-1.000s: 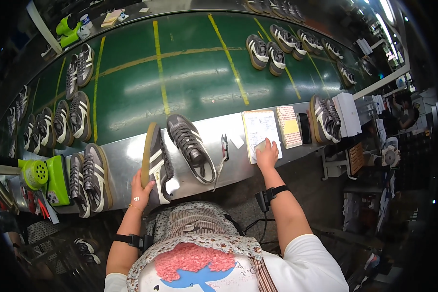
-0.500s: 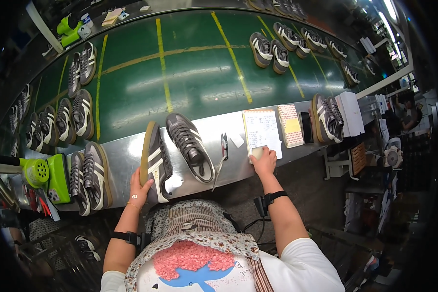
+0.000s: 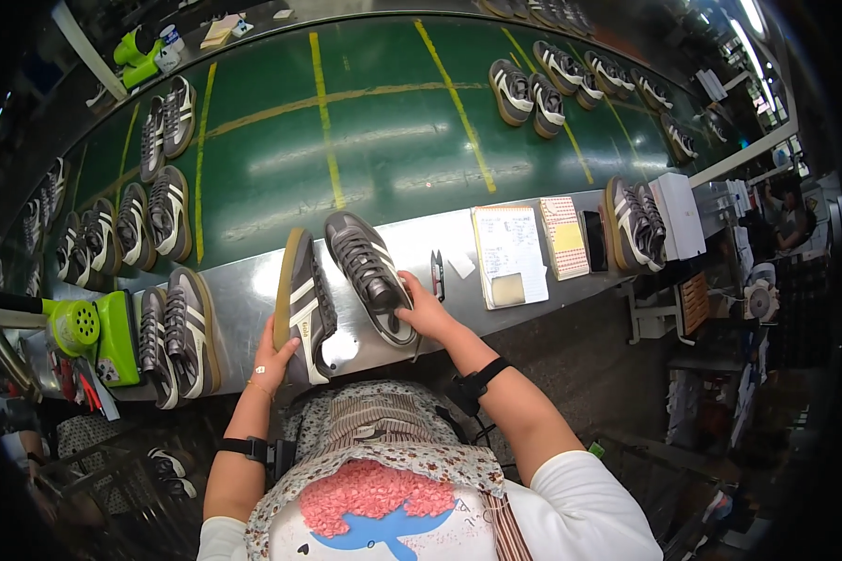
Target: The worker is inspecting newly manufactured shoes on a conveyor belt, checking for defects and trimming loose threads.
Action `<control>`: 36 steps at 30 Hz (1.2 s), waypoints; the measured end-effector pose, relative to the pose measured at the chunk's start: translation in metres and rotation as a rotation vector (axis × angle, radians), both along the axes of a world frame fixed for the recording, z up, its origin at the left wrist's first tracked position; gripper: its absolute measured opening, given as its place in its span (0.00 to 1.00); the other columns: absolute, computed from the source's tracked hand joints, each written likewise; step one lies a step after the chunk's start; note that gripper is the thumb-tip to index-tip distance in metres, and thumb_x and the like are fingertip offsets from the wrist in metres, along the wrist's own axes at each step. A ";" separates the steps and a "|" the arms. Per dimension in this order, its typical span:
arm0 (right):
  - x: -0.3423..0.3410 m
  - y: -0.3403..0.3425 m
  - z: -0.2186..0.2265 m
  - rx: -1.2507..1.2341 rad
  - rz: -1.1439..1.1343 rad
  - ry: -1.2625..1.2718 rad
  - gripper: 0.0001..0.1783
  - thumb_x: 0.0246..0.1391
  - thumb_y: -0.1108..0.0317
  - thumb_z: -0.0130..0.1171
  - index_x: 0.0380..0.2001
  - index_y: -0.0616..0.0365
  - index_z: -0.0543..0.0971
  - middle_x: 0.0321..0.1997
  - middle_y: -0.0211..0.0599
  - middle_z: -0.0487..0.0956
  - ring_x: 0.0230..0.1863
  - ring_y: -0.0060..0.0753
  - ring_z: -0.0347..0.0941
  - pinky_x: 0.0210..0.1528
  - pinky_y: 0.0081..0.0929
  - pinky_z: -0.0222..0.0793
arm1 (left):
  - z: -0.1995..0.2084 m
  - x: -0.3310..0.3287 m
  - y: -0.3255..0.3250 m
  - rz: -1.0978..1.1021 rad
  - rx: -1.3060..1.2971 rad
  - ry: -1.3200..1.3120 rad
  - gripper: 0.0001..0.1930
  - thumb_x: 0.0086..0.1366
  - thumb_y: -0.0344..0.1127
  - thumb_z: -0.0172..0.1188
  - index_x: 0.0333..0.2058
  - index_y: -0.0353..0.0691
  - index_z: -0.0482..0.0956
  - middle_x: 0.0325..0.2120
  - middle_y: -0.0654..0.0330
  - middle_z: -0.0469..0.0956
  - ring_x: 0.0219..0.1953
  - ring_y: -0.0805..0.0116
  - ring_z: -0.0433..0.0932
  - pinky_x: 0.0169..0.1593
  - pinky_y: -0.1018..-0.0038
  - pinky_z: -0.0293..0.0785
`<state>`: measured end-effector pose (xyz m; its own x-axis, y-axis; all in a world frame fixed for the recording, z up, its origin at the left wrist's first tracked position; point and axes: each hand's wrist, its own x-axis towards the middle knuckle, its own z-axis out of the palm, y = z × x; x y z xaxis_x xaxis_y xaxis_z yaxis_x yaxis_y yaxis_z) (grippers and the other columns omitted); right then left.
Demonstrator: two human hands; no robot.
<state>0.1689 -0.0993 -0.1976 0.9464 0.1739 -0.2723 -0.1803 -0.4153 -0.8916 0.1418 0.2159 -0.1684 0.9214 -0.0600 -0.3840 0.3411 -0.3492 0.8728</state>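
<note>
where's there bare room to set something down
Widest: mid green surface, between its left shoe group and right shoe group. Smaller: metal ledge between its leftmost pair and the tilted shoe at the left hand. Crowded: ledge's right end: notebook, booklet, phone, shoe pair.

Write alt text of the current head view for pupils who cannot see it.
A person's left hand grips a striped shoe tipped sideways; the right hand grasps an upright shoe by its near end. A notebook lies on the metal worktop.
</note>
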 end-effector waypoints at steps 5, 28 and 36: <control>0.000 0.011 0.026 -0.196 -0.007 -0.020 0.36 0.41 0.76 0.49 0.58 0.50 0.57 0.47 0.57 0.68 0.46 0.55 0.66 0.47 0.39 0.63 | 0.013 0.001 -0.008 0.030 -0.127 0.042 0.34 0.56 0.31 0.57 0.59 0.40 0.50 0.51 0.57 0.64 0.52 0.66 0.62 0.55 0.74 0.57; 0.006 0.007 -0.002 0.178 -0.054 0.136 0.25 0.58 0.55 0.42 0.56 0.57 0.60 0.52 0.49 0.67 0.49 0.38 0.66 0.51 0.27 0.59 | -0.005 0.006 0.007 0.071 -0.239 0.229 0.29 0.65 0.54 0.37 0.60 0.46 0.51 0.59 0.55 0.54 0.61 0.63 0.50 0.61 0.72 0.45; 0.007 0.015 0.004 0.243 0.037 0.138 0.27 0.60 0.54 0.38 0.57 0.58 0.57 0.55 0.46 0.64 0.58 0.37 0.58 0.58 0.27 0.50 | -0.003 0.006 0.002 0.092 -0.177 0.201 0.29 0.65 0.54 0.37 0.59 0.44 0.53 0.57 0.55 0.58 0.59 0.64 0.54 0.60 0.73 0.48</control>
<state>0.1763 -0.0842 -0.1936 0.8951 0.2839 -0.3439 -0.2951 -0.2010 -0.9341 0.1475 0.2183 -0.1715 0.8324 -0.0625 -0.5506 0.5367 -0.1567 0.8291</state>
